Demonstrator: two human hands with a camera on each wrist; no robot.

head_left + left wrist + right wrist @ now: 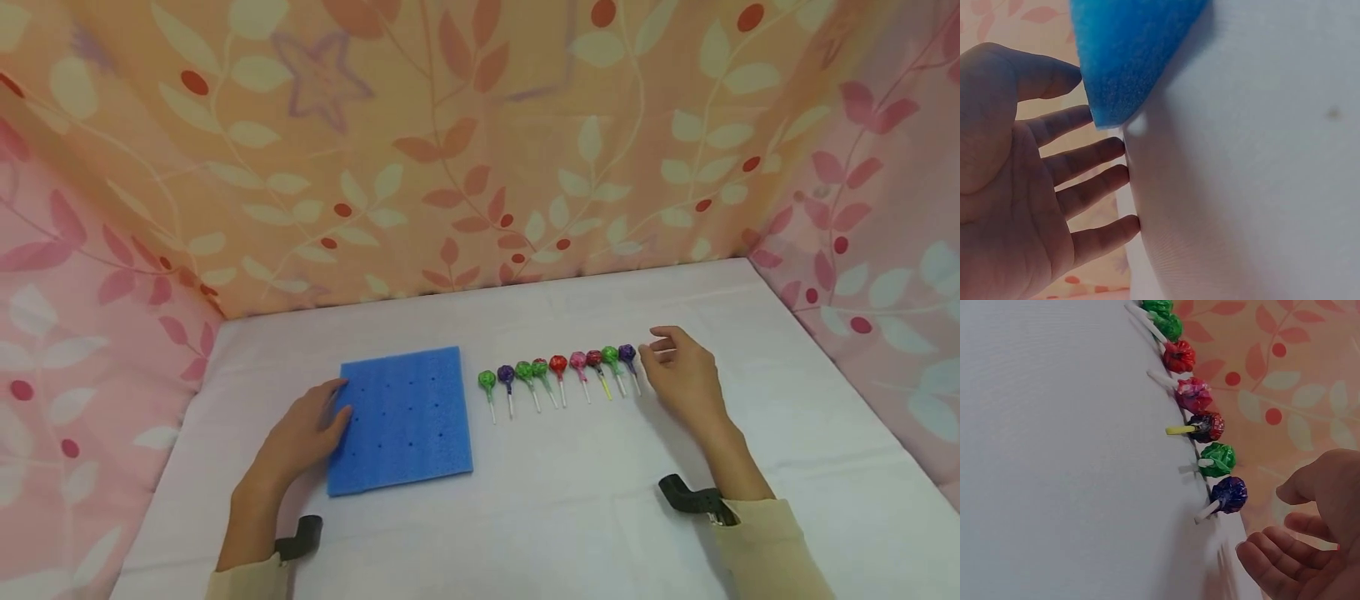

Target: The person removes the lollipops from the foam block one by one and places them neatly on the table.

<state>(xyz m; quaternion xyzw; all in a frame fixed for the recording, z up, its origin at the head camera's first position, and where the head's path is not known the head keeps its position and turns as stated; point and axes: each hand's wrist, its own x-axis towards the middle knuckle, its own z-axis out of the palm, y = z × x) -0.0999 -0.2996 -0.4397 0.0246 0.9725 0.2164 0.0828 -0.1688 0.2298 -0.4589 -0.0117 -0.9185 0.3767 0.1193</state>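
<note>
A square blue foam board (401, 421) dotted with small holes lies flat on the white table. At its left edge is my left hand (303, 433), thumb over the board's side and fingers extended; in the left wrist view the thumb and index fingertips meet the foam's corner (1113, 106). To the right of the board, several wrapped lollipops form a row, from a green lollipop (487, 381) to a purple lollipop (627, 354), sticks toward me. My right hand (684, 375) hovers just right of the purple lollipop, fingers loosely bent around nothing; the right wrist view shows a gap between them.
The white cloth-covered table (555, 517) is bounded at the back by an orange leaf-patterned curtain (480, 150). Pink patterned curtains hang at the left (82, 400) and right (877, 225). A black wrist-worn device (690, 496) sits at my right cuff, another (302, 537) at the left.
</note>
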